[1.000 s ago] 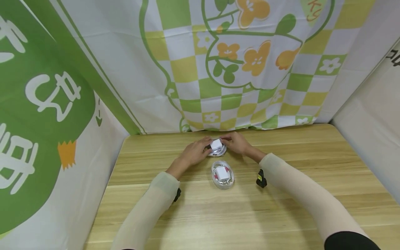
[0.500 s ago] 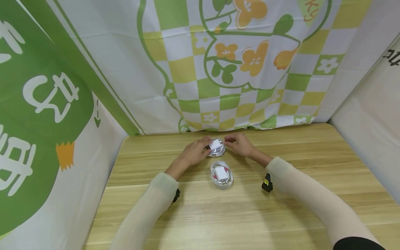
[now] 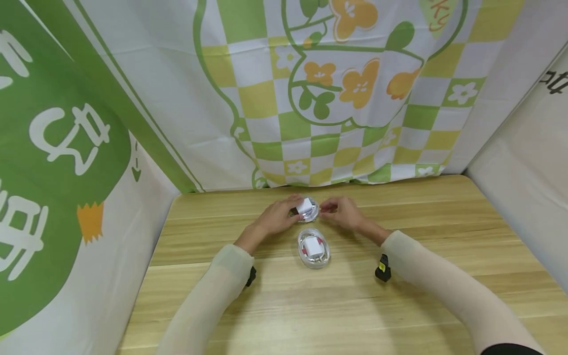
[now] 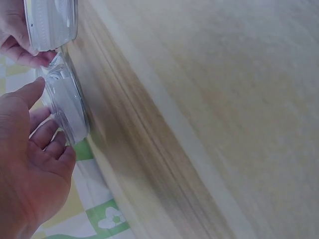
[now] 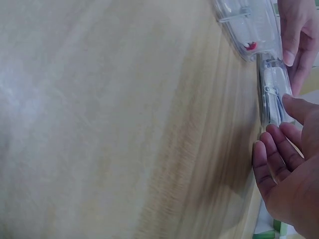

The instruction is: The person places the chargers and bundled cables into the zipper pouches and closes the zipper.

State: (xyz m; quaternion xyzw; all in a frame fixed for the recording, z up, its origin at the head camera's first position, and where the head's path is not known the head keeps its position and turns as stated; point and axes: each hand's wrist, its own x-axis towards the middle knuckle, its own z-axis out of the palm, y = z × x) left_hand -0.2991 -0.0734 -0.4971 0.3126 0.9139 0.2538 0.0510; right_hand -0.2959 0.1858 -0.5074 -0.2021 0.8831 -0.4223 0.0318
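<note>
At the back of the table lies a clear round pack (image 3: 313,215) with a white charger plug and a coiled cable inside. My left hand (image 3: 277,217) holds its left side in the head view, thumb on the near edge and fingers behind. On the other side my right hand (image 3: 343,213) has its fingers loosely bent at the pack's right edge. Whether those fingertips touch the pack is hard to tell. Nearer to me lies a second clear oval pack (image 3: 313,248), holding a white plug, a coiled cable and red bits; neither hand is on it.
The wooden table (image 3: 288,305) carries both packs. A printed cloth (image 3: 310,143) with green and yellow checks hangs along its back edge, close behind the hands. Cloth walls stand at left and right.
My right hand has drawn back from the far pack's top to its right edge and come slightly nearer. My left hand stays at the pack's left side.
</note>
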